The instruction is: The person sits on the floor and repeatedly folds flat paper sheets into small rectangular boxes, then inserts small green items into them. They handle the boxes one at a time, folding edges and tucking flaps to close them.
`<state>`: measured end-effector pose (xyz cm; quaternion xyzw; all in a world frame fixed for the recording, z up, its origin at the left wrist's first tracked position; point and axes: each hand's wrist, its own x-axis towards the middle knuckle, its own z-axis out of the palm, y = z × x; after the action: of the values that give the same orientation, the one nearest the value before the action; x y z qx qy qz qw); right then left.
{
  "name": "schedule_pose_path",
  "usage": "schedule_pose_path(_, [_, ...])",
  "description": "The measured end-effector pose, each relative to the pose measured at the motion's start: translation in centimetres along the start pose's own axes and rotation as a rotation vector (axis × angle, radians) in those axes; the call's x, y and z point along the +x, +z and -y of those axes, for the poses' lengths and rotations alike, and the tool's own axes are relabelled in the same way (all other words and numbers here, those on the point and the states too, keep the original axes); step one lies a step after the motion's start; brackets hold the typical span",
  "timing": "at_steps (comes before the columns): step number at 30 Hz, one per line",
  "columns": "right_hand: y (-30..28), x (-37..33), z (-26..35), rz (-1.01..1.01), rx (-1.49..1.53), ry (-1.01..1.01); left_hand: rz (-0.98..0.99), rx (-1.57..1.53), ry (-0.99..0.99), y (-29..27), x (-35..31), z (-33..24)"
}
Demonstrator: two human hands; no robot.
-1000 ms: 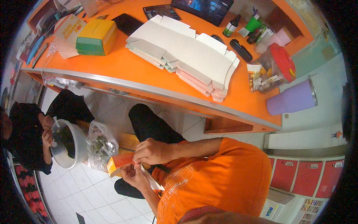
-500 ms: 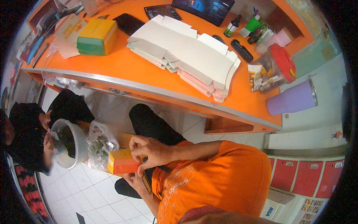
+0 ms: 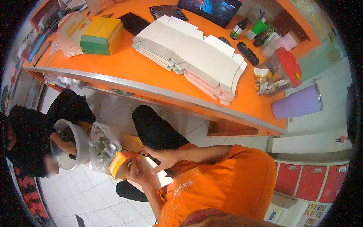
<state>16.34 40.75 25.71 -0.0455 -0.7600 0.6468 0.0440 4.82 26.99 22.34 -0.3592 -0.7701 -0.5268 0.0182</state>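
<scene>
A yellow and orange-red cardboard carton (image 3: pixel 118 165) is between my hands, in front of my orange shirt. My left hand (image 3: pixel 138 172), the lower one, curls round its near side. My right hand (image 3: pixel 163 157), the upper one, grips its far edge with bent fingers. Pale card (image 3: pixel 163 177) shows below the right hand, and the hands cover much of the carton. Just left of it lies a clear plastic bag (image 3: pixel 101 145) with dark green contents. Beyond the bag stands a whitish bucket (image 3: pixel 82 145), with another person's hand (image 3: pixel 67 145) reaching into it.
An orange desk (image 3: pixel 124 70) spans the top, bearing stacked flat cartons (image 3: pixel 189 49), a yellow-green box (image 3: pixel 102 36), a black phone (image 3: pixel 133 23), a red-lidded jar (image 3: pixel 278 70) and a purple tumbler (image 3: pixel 297 102). Red lockers (image 3: pixel 310 181) stand at right.
The carton has turned and tilted, showing less orange-red side and more pale card. My left hand has come up over it. The other person's hand has moved down into the bucket.
</scene>
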Motion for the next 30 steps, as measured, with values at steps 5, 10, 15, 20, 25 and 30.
schedule_pose_path(5, [-0.5, -1.0, -1.9, -0.165, -0.036, 0.458, 0.453, -0.102, -0.122, -3.7, 3.3, -8.9])
schedule_pose_path(10, [-2.0, -1.0, 1.7, -0.238, -0.203, 0.442, 0.658, 0.020, -0.138, -2.8, 0.2, -10.0])
schedule_pose_path(15, [-0.8, -2.4, -1.0, -0.304, -0.313, 0.333, 0.557, -0.037, -0.266, -2.0, -1.7, -8.1])
schedule_pose_path(20, [-1.8, -3.1, 0.4, -0.027, -0.316, 0.381, 0.449, -0.260, -0.701, -1.7, -4.4, -5.8])
schedule_pose_path(25, [-1.6, -3.1, 0.8, -0.031, -0.452, 0.182, 0.428, -0.344, -0.452, -1.5, -5.9, -3.2])
schedule_pose_path(30, [-1.9, -2.5, 3.6, 0.078, -0.485, 0.163, 0.517, -0.430, -0.689, -3.5, -6.3, -4.9])
